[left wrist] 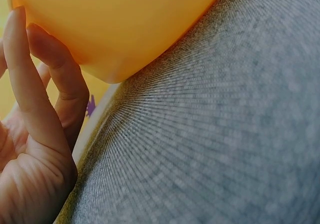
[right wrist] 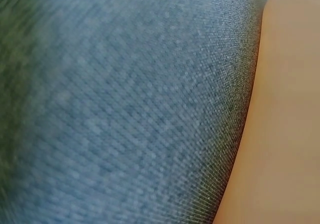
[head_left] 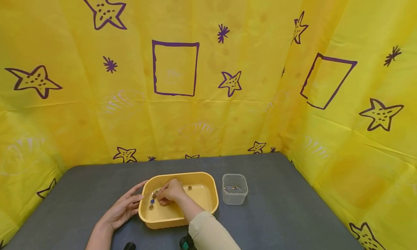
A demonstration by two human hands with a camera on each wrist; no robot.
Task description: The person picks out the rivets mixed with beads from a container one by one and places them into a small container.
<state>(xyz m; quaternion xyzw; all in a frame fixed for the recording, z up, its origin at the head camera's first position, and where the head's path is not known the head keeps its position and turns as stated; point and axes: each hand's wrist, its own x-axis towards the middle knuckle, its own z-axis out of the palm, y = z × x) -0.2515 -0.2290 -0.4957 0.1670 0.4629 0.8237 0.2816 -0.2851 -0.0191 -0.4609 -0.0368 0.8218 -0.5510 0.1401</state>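
A yellow plastic basin (head_left: 203, 203) stands on the grey table in the head view. My left hand (head_left: 122, 208) is at its left side, with loosely bent fingers against the outer wall; the left wrist view shows those fingers (left wrist: 20, 59) up close. Inside the basin, my right hand (head_left: 171, 191) reaches down, fingers curled, beside several marbles at the left end. Among these are a blue marble (head_left: 152, 201) and a brown marble (head_left: 151, 207). Whether its fingertips hold a marble is hidden. Another brown marble (head_left: 190, 187) lies apart, right of the hand.
Right of the basin stands a clear plastic container (head_left: 234, 199) with several small marbles in it. Yellow star-patterned cloth (head_left: 176, 127) hangs behind and along the sides of the grey table (head_left: 277, 214). Dark objects (head_left: 129, 246) show at the bottom edge.
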